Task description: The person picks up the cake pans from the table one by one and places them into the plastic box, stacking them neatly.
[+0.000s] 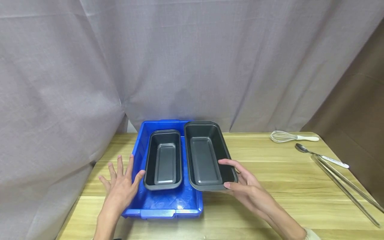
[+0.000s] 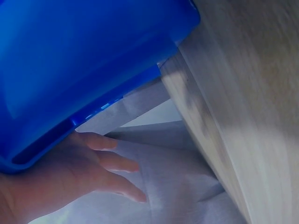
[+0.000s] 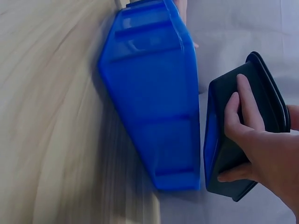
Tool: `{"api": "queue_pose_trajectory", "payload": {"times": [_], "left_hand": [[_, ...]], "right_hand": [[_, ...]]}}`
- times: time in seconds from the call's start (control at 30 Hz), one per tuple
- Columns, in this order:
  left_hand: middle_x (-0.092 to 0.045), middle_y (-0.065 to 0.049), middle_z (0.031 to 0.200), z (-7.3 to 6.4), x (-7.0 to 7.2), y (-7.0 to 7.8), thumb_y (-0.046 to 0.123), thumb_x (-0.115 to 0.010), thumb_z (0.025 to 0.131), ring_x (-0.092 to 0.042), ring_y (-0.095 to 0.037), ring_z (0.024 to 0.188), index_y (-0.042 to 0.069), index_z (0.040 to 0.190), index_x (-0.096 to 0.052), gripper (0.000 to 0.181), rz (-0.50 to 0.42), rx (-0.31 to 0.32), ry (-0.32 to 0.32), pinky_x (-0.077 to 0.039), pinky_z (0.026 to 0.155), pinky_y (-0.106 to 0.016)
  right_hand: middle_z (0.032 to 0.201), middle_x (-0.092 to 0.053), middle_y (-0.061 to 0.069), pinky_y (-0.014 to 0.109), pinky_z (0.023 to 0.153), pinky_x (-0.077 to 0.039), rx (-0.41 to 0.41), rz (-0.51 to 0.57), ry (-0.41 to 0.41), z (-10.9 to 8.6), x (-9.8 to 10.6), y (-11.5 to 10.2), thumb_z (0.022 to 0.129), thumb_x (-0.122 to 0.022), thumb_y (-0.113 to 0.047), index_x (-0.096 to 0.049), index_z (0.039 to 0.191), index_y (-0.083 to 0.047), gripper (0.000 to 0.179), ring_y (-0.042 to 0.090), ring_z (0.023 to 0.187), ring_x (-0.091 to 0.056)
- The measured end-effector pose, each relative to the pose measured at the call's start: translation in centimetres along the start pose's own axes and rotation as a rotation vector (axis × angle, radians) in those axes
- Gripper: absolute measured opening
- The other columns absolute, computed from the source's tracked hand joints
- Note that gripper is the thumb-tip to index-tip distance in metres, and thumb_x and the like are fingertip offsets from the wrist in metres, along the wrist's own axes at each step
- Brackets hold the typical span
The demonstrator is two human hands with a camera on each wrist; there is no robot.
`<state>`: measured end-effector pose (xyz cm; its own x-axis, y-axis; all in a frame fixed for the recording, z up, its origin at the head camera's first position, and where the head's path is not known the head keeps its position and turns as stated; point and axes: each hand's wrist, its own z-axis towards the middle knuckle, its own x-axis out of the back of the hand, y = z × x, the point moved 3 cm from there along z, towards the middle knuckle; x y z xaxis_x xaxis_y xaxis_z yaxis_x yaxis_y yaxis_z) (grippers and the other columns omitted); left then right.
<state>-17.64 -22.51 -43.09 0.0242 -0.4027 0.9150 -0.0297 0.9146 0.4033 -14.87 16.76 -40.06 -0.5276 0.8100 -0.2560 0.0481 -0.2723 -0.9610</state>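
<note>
A dark loaf pan is gripped at its near right corner by my right hand. Its left side overlaps the right rim of the blue bin in the head view. From the right wrist view, several fingers spread under this pan, which is raised off the table beside the bin. A second, narrower loaf pan lies inside the bin. My left hand has its fingers spread, with the thumb over the bin's left rim. The left wrist view shows that hand against the bin's outer side.
At the right of the wooden table lie a whisk with a white handle, a spoon and long metal tongs. A grey curtain hangs behind the table, and a brown cloth hangs at the right.
</note>
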Motion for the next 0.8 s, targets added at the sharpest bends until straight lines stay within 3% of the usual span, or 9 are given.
{"api": "queue_pose_trajectory", "payload": {"times": [0.1,0.27,0.47,0.57,0.63,0.7,0.8], "left_hand": [[0.006,-0.036,0.179,0.0,0.0,0.0,0.057,-0.034,0.118,0.011,-0.068,0.16,0.011,0.177,-0.012,0.079,-0.01,-0.002,0.0,0.013,0.113,-0.093],[0.005,-0.035,0.179,0.0,0.0,-0.1,0.058,-0.031,0.118,0.014,-0.066,0.16,0.012,0.177,-0.011,0.078,-0.028,0.006,-0.01,0.015,0.114,-0.092],[0.005,-0.036,0.179,-0.1,0.1,-0.1,0.053,-0.033,0.119,0.012,-0.067,0.16,0.01,0.177,-0.012,0.075,-0.045,-0.005,0.0,0.014,0.114,-0.093],[0.005,-0.035,0.179,-0.1,0.1,-0.1,0.051,-0.033,0.119,0.012,-0.067,0.16,0.01,0.177,-0.012,0.073,-0.058,-0.007,-0.001,0.014,0.114,-0.093],[0.006,-0.035,0.179,-0.1,0.0,-0.1,0.051,-0.031,0.12,0.012,-0.067,0.16,0.01,0.177,-0.011,0.073,-0.066,-0.005,-0.009,0.014,0.114,-0.093],[0.006,-0.034,0.179,-0.1,0.0,-0.2,0.051,-0.029,0.12,0.013,-0.067,0.16,0.01,0.177,-0.01,0.073,-0.072,-0.002,-0.016,0.014,0.114,-0.093],[0.006,-0.035,0.179,0.0,0.0,-0.2,0.05,-0.029,0.12,0.011,-0.068,0.16,0.009,0.177,-0.011,0.073,-0.081,-0.007,-0.012,0.013,0.113,-0.093]], "right_hand": [[0.16,-0.048,0.025,0.037,0.109,-0.058,-0.01,-0.007,0.0,1.0,-0.8,0.3,0.104,-0.058,0.008,-0.04,0.165,-0.01,0.066,0.027,0.131,-0.066],[0.161,-0.039,0.027,0.037,0.109,-0.058,-0.015,-0.003,0.011,2.9,-2.7,1.0,0.1,-0.063,0.008,-0.04,0.164,-0.01,0.07,0.027,0.129,-0.065],[0.141,-0.037,0.018,0.028,0.095,-0.057,-0.083,-0.025,0.101,4.8,-5.6,1.9,0.096,-0.069,0.005,-0.037,0.165,-0.011,0.078,0.015,0.101,-0.058],[0.153,-0.026,0.017,0.023,0.086,-0.053,-0.108,-0.024,0.121,5.8,-6.6,2.4,0.094,-0.068,0.005,-0.033,0.166,-0.009,0.081,0.013,0.088,-0.053],[0.166,-0.01,0.015,0.022,0.084,-0.052,-0.115,-0.014,0.122,6.5,-7.0,2.9,0.094,-0.067,0.005,-0.034,0.166,-0.009,0.081,0.012,0.083,-0.052],[0.174,0.007,0.011,0.022,0.084,-0.054,-0.124,0.0,0.123,7.2,-7.4,3.4,0.094,-0.065,0.007,-0.033,0.166,-0.008,0.081,0.014,0.087,-0.053],[0.179,0.012,0.012,0.024,0.087,-0.056,-0.128,-0.002,0.134,8.2,-7.8,4.1,0.093,-0.064,0.009,-0.035,0.166,-0.009,0.08,0.015,0.088,-0.056]]}}
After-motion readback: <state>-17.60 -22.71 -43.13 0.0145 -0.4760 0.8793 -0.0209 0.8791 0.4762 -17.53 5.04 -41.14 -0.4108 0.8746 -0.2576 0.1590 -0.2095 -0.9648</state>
